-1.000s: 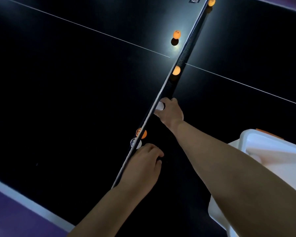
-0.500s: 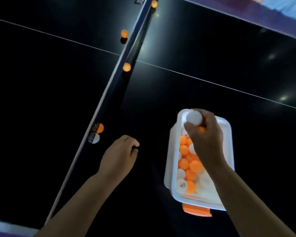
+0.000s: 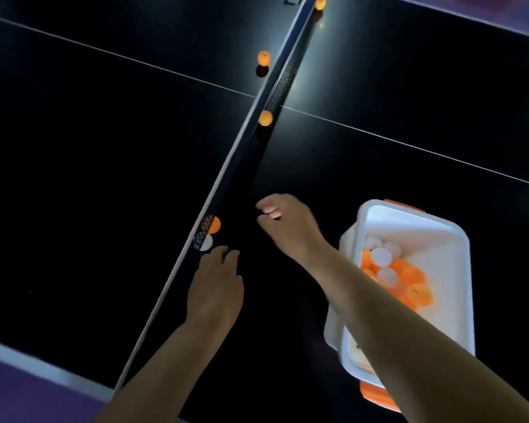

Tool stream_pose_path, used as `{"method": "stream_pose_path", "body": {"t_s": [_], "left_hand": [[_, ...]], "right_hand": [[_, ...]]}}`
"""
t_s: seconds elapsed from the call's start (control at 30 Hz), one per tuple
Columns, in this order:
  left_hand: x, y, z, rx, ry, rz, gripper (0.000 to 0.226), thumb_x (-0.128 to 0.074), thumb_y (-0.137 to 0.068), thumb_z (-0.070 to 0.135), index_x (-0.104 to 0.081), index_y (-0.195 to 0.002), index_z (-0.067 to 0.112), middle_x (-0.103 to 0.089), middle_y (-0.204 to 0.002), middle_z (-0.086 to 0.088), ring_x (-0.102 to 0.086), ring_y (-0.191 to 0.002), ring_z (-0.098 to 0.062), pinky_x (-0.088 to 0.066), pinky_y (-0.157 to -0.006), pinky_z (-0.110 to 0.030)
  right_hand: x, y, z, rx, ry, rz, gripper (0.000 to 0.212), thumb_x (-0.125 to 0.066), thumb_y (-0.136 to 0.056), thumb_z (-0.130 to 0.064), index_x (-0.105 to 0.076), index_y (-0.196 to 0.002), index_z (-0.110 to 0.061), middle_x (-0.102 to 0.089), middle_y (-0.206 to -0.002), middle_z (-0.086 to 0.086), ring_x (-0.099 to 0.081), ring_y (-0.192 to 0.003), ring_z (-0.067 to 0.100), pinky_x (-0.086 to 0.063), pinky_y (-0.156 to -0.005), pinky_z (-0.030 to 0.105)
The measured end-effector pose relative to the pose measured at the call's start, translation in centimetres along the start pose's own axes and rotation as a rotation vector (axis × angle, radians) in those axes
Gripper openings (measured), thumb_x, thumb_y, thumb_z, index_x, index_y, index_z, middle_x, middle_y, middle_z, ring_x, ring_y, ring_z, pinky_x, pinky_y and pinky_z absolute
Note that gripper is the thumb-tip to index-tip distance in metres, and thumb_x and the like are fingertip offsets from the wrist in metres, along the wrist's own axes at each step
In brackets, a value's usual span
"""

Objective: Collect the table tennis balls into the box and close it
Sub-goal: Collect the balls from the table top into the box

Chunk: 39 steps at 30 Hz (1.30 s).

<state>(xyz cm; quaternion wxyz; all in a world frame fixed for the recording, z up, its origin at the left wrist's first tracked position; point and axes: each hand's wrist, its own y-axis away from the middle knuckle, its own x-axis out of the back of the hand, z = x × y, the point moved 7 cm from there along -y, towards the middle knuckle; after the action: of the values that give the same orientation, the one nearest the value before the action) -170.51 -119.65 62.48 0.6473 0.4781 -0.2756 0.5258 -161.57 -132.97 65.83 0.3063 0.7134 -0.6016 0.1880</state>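
A white box with orange latches stands on the black table at the right, holding several orange and white balls. My right forearm crosses over its near end. My right hand hovers left of the box with fingers loosely curled and nothing in it. My left hand rests on the table beside the net, fingertips just short of a white ball. An orange ball sits right behind the white one against the net. More orange balls lie along the net: one midway, one left of it, one far away.
The net runs diagonally from the near left to the far top, its white band on the left. White lines cross the dark table. The table's near edge and a purple floor show at the bottom left.
My right hand carried a white ball from the net to the box, let it go there, and has swung back left, empty. My left hand stayed by the net.
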Motion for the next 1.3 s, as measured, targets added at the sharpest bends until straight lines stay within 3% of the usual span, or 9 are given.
{"method": "stream_pose_path", "body": {"t_s": [0.1, 0.23, 0.5, 0.63, 0.77, 0.97, 1.07, 1.23, 1.3], "left_hand": [[-1.2, -0.4, -0.9, 0.11, 0.012, -0.028, 0.065, -0.045, -0.095, 0.021, -0.01, -0.149, 0.027, -0.009, -0.155, -0.007, -0.015, -0.141, -0.023, -0.026, -0.113, -0.036], [-3.1, -0.6, -1.9, 0.199, 0.061, -0.05, 0.077, -0.046, -0.095, 0.023, 0.009, -0.149, 0.03, 0.007, -0.156, -0.016, -0.005, -0.144, -0.031, -0.016, -0.116, -0.04], [-4.6, -1.2, -2.9, 0.287, 0.077, -0.038, 0.083, -0.044, -0.095, 0.022, 0.023, -0.145, 0.026, 0.019, -0.153, -0.024, 0.009, -0.145, -0.033, 0.0, -0.117, -0.039], [-4.8, -1.8, -3.0, 0.311, 0.124, 0.018, 0.078, -0.044, -0.094, 0.017, 0.01, -0.148, 0.032, 0.011, -0.155, -0.02, 0.004, -0.145, -0.032, 0.001, -0.117, -0.038], [-4.7, -2.1, -2.9, 0.276, 0.123, 0.074, 0.067, -0.044, -0.094, 0.016, -0.007, -0.149, 0.031, 0.005, -0.155, -0.017, 0.001, -0.145, -0.03, 0.002, -0.117, -0.037], [-5.5, -1.9, -1.0, 0.154, 0.101, 0.057, 0.065, -0.051, -0.093, 0.018, -0.017, -0.147, 0.03, 0.02, -0.156, -0.008, 0.004, -0.146, -0.026, -0.001, -0.116, -0.035], [-5.8, -1.9, -0.3, 0.074, 0.017, 0.096, 0.064, -0.051, -0.094, 0.021, -0.017, -0.148, 0.028, 0.015, -0.158, -0.006, 0.005, -0.146, -0.023, 0.0, -0.116, -0.035], [-5.9, -2.6, 1.5, -0.081, -0.052, 0.092, 0.042, -0.056, -0.091, 0.024, -0.044, -0.131, 0.021, -0.003, -0.159, -0.003, -0.002, -0.146, -0.024, -0.009, -0.117, -0.041], [-5.8, -3.0, 2.5, -0.155, -0.077, 0.086, 0.037, -0.057, -0.09, 0.021, -0.049, -0.125, 0.016, -0.015, -0.156, -0.004, -0.007, -0.145, -0.027, -0.016, -0.117, -0.041]], "right_hand": [[-5.8, -3.0, 0.7, -0.047, 0.11, -0.246, 0.039, -0.061, -0.088, -0.022, -0.055, -0.126, -0.019, -0.053, -0.124, 0.004, -0.051, -0.115, 0.021, -0.046, -0.096, 0.035], [-9.7, -5.4, 0.7, 0.003, 0.242, -0.301, 0.051, -0.061, -0.087, -0.026, -0.045, -0.135, -0.02, -0.044, -0.131, 0.008, -0.038, -0.123, 0.026, -0.041, -0.099, 0.038], [-12.4, -6.5, 0.4, 0.102, 0.344, -0.311, 0.048, -0.062, -0.081, -0.045, -0.052, -0.125, -0.029, -0.049, -0.12, 0.009, -0.042, -0.111, 0.03, -0.038, -0.094, 0.041], [-12.5, -6.8, 0.8, 0.127, 0.344, -0.354, 0.049, -0.063, -0.082, -0.04, -0.05, -0.129, -0.031, -0.049, -0.121, 0.009, -0.043, -0.113, 0.03, -0.036, -0.094, 0.039], [-12.0, -6.7, 1.5, 0.131, 0.267, -0.475, 0.047, -0.068, -0.081, -0.02, -0.055, -0.125, -0.027, -0.048, -0.119, 0.011, -0.046, -0.114, 0.03, -0.041, -0.099, 0.04], [-9.2, -5.4, 3.3, 0.078, 0.251, -0.567, 0.05, -0.066, -0.081, -0.008, -0.054, -0.124, -0.029, -0.044, -0.121, 0.007, -0.049, -0.11, 0.024, -0.042, -0.091, 0.03], [-7.9, -4.5, 4.3, 0.058, 0.292, -0.555, 0.048, -0.066, -0.081, -0.008, -0.054, -0.123, -0.028, -0.043, -0.121, 0.006, -0.049, -0.108, 0.023, -0.041, -0.086, 0.028], [-4.5, -3.4, 5.3, -0.002, 0.432, -0.442, 0.045, -0.061, -0.083, -0.007, -0.049, -0.123, -0.025, -0.045, -0.121, 0.006, -0.053, -0.1, 0.025, -0.048, -0.084, 0.036], [-2.3, -3.1, 4.5, 0.015, 0.412, -0.35, 0.043, -0.062, -0.083, -0.007, -0.048, -0.121, -0.022, -0.049, -0.118, 0.006, -0.055, -0.096, 0.023, -0.048, -0.079, 0.034]]}}
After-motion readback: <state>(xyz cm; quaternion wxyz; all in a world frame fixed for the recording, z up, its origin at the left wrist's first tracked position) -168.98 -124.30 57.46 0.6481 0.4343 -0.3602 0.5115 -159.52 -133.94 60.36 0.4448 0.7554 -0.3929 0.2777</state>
